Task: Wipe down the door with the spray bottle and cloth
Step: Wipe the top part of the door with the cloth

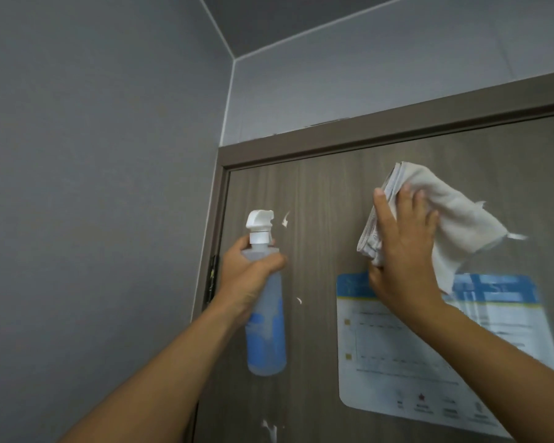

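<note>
Door: a brown wood-grain door [327, 199] is seen from below, set in a darker frame [333, 140] under a grey ceiling corner; small white flecks are scattered on its surface.
Left hand: the left hand [247, 276] is raised and wrapped around the upper body of the spray bottle [266, 314], fingers curled round it just below the neck.
Spray bottle: a translucent bottle with a blue label and a white trigger head is held upright, close in front of the door's left edge, near the hinge [212, 276].
Right hand: the right hand [403, 251] is laid flat on the cloth [445, 212], fingers straight and spread, thumb along its folded left edge.
Cloth: a folded pale cloth is pressed against the upper part of the door, its lower corner hanging over the notice.
Notice: a white sheet with a blue header [429, 356] is fixed to the door, just below the cloth; its print is too blurred to be read.
Wall: a grey wall [93, 155] is seen left of the frame.
</note>
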Tool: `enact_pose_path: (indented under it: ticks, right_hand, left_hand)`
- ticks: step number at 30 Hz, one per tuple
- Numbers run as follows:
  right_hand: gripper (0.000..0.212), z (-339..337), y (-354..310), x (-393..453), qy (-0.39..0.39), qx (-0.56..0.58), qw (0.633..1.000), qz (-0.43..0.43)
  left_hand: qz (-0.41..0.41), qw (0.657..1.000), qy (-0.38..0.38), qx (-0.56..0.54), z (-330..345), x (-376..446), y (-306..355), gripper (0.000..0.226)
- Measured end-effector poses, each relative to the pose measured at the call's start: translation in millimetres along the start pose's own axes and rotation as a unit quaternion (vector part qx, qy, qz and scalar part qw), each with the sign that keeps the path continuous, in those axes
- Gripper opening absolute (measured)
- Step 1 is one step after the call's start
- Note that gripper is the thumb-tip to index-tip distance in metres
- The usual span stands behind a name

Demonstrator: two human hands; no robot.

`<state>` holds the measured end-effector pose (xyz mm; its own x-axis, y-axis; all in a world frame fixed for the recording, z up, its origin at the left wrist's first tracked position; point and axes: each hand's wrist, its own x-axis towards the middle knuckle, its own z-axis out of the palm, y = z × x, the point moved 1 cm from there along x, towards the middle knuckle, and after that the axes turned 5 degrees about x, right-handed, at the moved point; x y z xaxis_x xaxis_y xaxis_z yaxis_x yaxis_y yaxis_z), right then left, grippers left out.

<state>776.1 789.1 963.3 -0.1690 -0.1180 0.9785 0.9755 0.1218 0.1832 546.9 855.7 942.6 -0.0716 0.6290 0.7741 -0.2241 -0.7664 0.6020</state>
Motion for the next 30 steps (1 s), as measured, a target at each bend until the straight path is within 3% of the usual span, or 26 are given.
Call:
enact_pose_path:
  ticks: [6,21,30]
  right_hand:
    - [0.125,20,12,11,-0.014,0.004,0.999,-0.037]
    - [0.119,53,-7,43,-0.076,-0.053,0.992,-0.091]
    - [0.111,60,-9,61,-0.111,-0.051,0.987,-0.103]
  left_hand:
    - [-0.032,0.999,0.002,-0.028,1,8,-13,0.017]
    - [-0.036,0.994,-0.058,-0.084,-21,43,-29,0.026]
    - [-0.033,0.994,-0.046,-0.096,-22,43,-35,0.028]
